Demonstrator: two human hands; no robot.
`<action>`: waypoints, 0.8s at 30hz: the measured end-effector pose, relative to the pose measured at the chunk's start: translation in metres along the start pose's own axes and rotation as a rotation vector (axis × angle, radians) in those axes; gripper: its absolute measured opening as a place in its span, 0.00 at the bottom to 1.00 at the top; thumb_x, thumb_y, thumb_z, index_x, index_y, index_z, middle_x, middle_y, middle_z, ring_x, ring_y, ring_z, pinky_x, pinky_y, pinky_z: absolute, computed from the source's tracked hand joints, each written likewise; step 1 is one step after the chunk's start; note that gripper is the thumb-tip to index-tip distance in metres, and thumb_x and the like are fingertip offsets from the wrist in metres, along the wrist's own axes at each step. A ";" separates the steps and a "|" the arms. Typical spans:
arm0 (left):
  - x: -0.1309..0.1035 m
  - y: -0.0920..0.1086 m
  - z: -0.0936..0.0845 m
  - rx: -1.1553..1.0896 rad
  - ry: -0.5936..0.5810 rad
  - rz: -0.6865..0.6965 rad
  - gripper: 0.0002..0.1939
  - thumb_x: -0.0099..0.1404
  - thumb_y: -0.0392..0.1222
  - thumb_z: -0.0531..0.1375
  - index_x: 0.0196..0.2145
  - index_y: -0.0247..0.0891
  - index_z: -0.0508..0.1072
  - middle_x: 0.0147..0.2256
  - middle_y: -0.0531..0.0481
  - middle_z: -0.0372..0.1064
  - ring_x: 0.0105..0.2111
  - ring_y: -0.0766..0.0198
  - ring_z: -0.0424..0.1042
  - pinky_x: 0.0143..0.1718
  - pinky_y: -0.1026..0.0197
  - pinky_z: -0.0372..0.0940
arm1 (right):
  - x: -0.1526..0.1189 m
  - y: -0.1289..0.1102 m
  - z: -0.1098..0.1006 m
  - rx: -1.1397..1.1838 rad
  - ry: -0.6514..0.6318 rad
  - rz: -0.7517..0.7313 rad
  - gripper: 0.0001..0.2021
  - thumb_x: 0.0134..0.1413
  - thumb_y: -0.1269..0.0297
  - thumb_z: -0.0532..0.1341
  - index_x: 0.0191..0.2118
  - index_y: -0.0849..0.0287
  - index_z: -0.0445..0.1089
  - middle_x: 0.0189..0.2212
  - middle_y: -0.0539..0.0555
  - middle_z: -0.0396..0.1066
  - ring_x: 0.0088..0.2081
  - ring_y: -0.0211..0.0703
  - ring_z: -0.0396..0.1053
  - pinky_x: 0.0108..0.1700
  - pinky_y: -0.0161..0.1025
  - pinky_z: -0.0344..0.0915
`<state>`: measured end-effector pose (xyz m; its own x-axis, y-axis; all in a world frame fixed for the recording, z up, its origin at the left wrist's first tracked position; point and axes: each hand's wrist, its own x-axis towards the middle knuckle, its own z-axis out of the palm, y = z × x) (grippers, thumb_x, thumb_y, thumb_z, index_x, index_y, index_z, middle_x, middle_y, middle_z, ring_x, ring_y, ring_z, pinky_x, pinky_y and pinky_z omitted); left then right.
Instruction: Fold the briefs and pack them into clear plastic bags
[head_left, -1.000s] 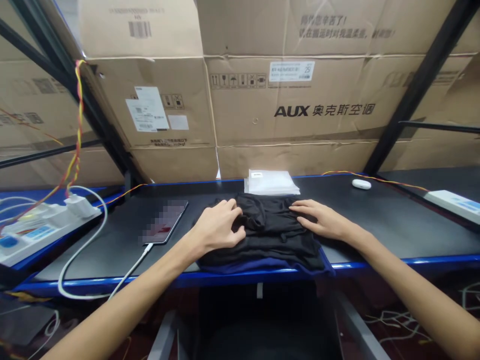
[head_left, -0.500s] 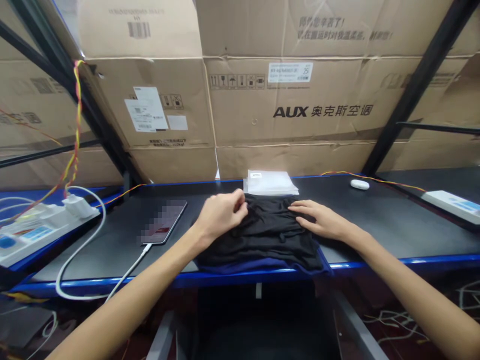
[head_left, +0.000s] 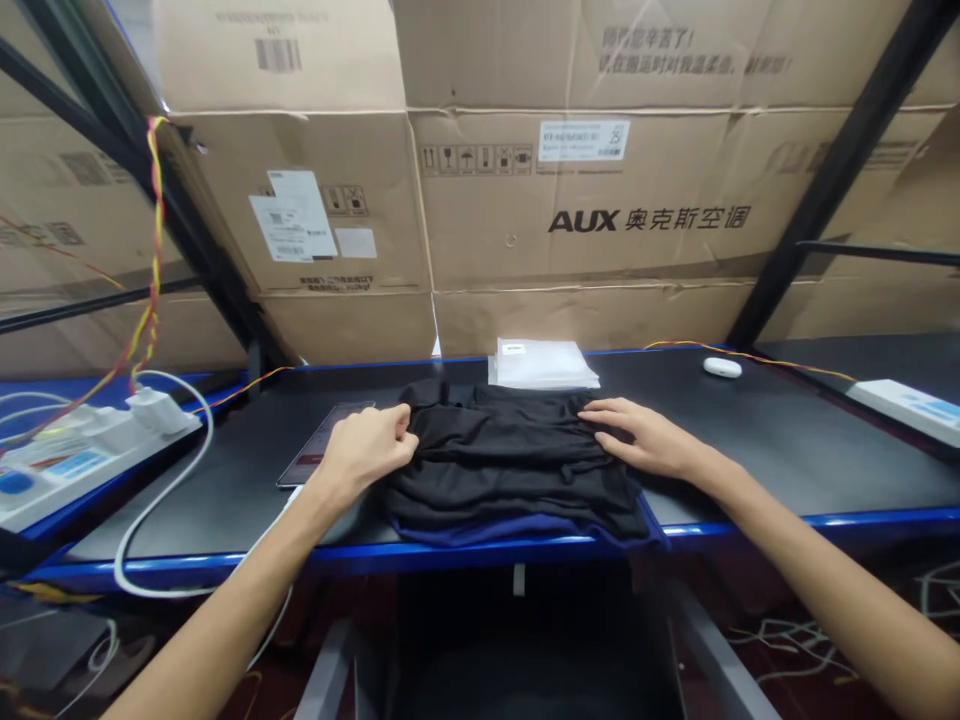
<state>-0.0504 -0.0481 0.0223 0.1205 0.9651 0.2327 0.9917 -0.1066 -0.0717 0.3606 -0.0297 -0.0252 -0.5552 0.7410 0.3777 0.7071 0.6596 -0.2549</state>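
A black piece of cloth (head_left: 510, 450), wrinkled and looking like a garment, lies over the front edge of the dark tabletop. Dark blue fabric (head_left: 495, 530) shows along its near side. At its left edge, my left hand (head_left: 371, 445) is closed with the fingers pinching the cloth. My right hand (head_left: 641, 437) rests on the right side of the cloth, fingers stretched out and slightly apart. Just behind the cloth sits a stack of clear plastic bags (head_left: 544, 365) with a small white label.
A phone (head_left: 319, 448) with a white cable lies left, partly behind my left hand. Power strips (head_left: 82, 455) stand far left and another power strip (head_left: 911, 408) far right. A small white case (head_left: 722, 368) lies back right. Cardboard (head_left: 585, 250) walls the back between black posts.
My left hand has moved left, drawing the upper left part of the black cloth out flatter. It now overlaps the phone from my viewpoint. My right hand has stayed in place.
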 end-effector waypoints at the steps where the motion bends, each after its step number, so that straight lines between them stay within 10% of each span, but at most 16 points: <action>1: 0.001 0.001 -0.004 0.001 0.000 -0.008 0.05 0.58 0.43 0.54 0.28 0.42 0.68 0.26 0.48 0.71 0.27 0.55 0.71 0.26 0.61 0.51 | 0.000 0.000 0.000 0.000 0.003 0.001 0.20 0.62 0.60 0.55 0.58 0.53 0.71 0.58 0.59 0.69 0.59 0.54 0.67 0.61 0.53 0.65; 7: 0.013 0.008 -0.030 -0.311 0.259 0.198 0.09 0.61 0.41 0.54 0.36 0.41 0.73 0.38 0.49 0.75 0.38 0.58 0.73 0.37 0.60 0.64 | 0.001 -0.005 -0.003 0.007 0.032 -0.009 0.19 0.63 0.58 0.56 0.55 0.55 0.73 0.54 0.60 0.73 0.57 0.54 0.69 0.60 0.53 0.66; 11: 0.026 0.011 -0.021 -0.506 0.102 0.479 0.16 0.66 0.45 0.54 0.45 0.40 0.76 0.46 0.48 0.75 0.45 0.58 0.73 0.48 0.59 0.66 | 0.001 -0.009 -0.005 0.044 0.077 -0.001 0.16 0.63 0.55 0.57 0.49 0.53 0.76 0.53 0.57 0.74 0.55 0.54 0.71 0.58 0.52 0.68; 17: 0.038 0.011 0.005 -0.443 -0.002 0.469 0.14 0.64 0.47 0.57 0.40 0.37 0.78 0.36 0.46 0.74 0.37 0.56 0.73 0.41 0.56 0.67 | 0.000 -0.006 -0.002 0.107 0.098 -0.011 0.12 0.59 0.55 0.61 0.42 0.51 0.78 0.54 0.57 0.73 0.54 0.54 0.72 0.57 0.51 0.69; 24: 0.022 0.001 -0.018 -0.688 0.063 0.560 0.07 0.63 0.42 0.59 0.34 0.38 0.75 0.37 0.49 0.74 0.39 0.60 0.73 0.45 0.59 0.66 | -0.004 -0.022 -0.013 0.272 0.263 0.033 0.09 0.58 0.56 0.62 0.37 0.52 0.77 0.50 0.56 0.76 0.52 0.53 0.73 0.57 0.51 0.68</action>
<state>-0.0460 -0.0313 0.0448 0.5779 0.7152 0.3930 0.5908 -0.6989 0.4031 0.3528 -0.0491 -0.0091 -0.3777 0.7284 0.5717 0.5612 0.6712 -0.4844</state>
